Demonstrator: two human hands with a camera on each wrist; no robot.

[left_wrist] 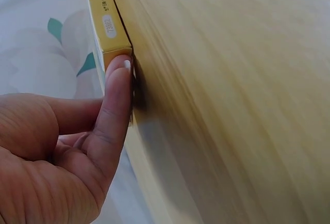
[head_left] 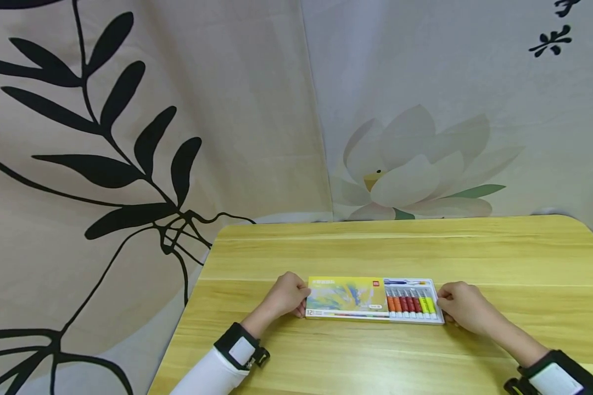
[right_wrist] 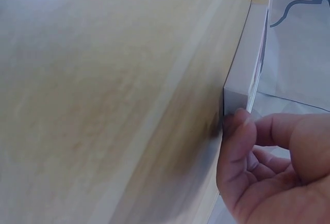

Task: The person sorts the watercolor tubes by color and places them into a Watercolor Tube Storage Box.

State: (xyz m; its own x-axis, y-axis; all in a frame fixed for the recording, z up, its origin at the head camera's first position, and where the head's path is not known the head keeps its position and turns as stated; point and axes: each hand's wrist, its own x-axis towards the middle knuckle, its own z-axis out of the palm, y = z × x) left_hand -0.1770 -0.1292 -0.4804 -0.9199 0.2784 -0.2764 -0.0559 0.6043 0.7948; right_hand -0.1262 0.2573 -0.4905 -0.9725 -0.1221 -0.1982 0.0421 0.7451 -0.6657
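A yellow cardboard paint box sleeve (head_left: 346, 296) lies flat on the wooden table, with a white tray (head_left: 441, 322) slid partway out of its right end. In the tray's exposed part are several orange, dark red and yellow paint tubes (head_left: 411, 305) and a blue paintbrush (head_left: 405, 282) along the far side. My left hand (head_left: 287, 295) grips the sleeve's left end, its thumb on the end face in the left wrist view. At the opposite end, my right hand (head_left: 466, 307) pinches the tray's outer end between thumb and fingers. The sleeve hides the rest of the tray.
The wooden table (head_left: 326, 362) has rounded far corners. Behind it hangs a pale curtain (head_left: 247, 109) printed with black leaves and a white lotus. Each wrist wears a black strap (head_left: 237, 345) with a small camera.
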